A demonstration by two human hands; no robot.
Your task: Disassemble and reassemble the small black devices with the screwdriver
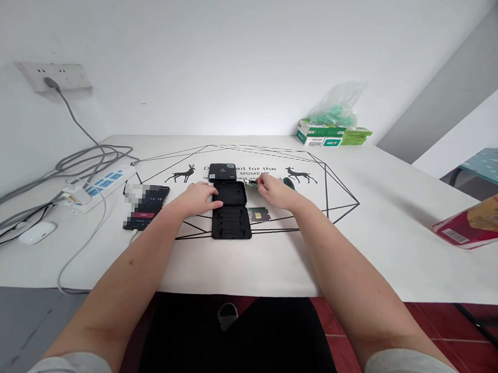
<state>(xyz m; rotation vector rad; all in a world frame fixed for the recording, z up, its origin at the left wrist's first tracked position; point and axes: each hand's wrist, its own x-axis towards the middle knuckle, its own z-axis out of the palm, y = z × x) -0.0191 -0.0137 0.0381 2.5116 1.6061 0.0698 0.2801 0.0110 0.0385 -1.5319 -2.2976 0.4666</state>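
Two bare hands are in the head view, both yours, reaching over a white worktop (286, 267) printed with black geometric lines and deer. It stands against a plain white wall; red tiles show lower right, grey floor lower left, and a blue-topped table (492, 167) at the right edge.

At the centre, your left hand (200, 197) has its thumb and fingers parted, touching the left edge of the open black case (231, 223). Your right hand (274, 191) has its fingers pinched on a small piece (251, 182), too small to identify, just beside the case's upper right. A green circuit board (258, 214) lies right of the case, and a dark green object (289, 183) is just beyond your right hand. A black box (223, 173) with small stickers, too tiny to read, lies above the case.

Printed lettering on the worktop reads partly "ait for the" and "MOME". Left of centre, the phone (148, 207) shows 13:16, its left side pixelated. Near it are a white power strip (108, 186) with blue sockets, a white oval case (37, 233) and glasses (16, 231). Upper right, green-and-white boxes (321, 133) sit under a clear plastic bag (338, 106); at far right, a red-and-yellow package (479, 219) carries a barcode and partly hidden lettering.
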